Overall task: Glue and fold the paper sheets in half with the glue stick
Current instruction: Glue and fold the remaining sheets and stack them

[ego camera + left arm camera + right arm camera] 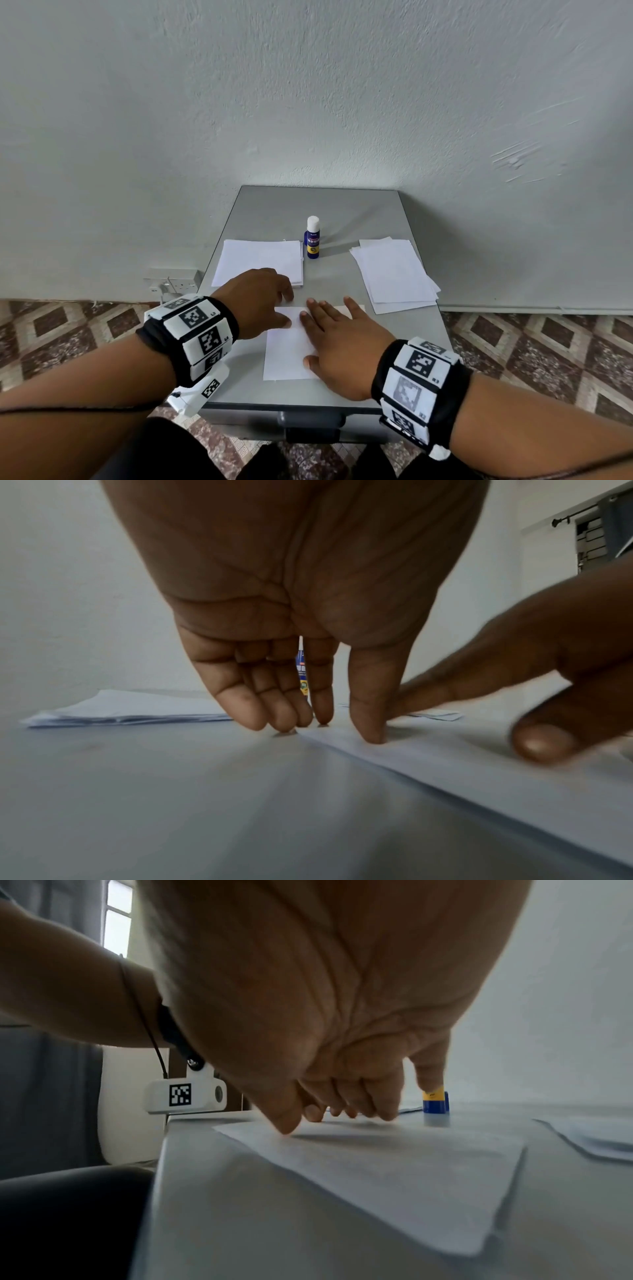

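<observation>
Both hands press flat-fingered on the folded sheet (287, 346) at the near middle of the grey table (342, 274); neither grips anything. Right hand (337, 346) lies palm down with fingers spread and straight across the sheet's right part, thumb tip on the paper. Left hand (262, 301) stands arched at the sheet's far left corner, its thumb (368, 710) on the paper and the other fingertips (286, 718) down on the table just beside the edge. This sheet's long axis runs from the near table edge away toward the wall. Beyond it, the glue stick (313, 238) stands upright, white cap up, between a neat stack of papers (258, 262) on the left and a looser pile of sheets (394, 274) on the right
</observation>
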{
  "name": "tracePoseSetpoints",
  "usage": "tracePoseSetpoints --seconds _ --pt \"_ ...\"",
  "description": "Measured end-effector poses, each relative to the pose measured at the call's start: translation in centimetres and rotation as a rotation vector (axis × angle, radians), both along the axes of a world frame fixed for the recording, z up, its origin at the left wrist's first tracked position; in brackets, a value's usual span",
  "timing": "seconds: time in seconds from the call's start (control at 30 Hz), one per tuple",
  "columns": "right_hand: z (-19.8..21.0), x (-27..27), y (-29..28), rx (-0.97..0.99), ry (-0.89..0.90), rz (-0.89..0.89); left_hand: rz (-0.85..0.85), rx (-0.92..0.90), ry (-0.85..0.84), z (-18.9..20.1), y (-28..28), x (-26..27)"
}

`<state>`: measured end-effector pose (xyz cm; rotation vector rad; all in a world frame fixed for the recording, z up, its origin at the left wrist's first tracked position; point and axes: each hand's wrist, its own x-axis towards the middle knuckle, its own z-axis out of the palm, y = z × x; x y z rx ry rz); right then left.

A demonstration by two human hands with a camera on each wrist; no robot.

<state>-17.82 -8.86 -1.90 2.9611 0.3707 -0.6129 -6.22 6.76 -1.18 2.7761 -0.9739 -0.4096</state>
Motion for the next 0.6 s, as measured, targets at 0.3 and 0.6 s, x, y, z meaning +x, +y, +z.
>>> tracePoseSetpoints --seconds 0.3,0.6 --pt "0.4 -2.3 -3.2 -0.12 0.068 -0.143 0.048 0.026 -0.014 -0.2 0.0 -0.2" --pt "0.3 -2.6 -3.1 -0.169 0.078 -0.159 0.095 0.127 0.111 0.8 -0.8 -0.2"
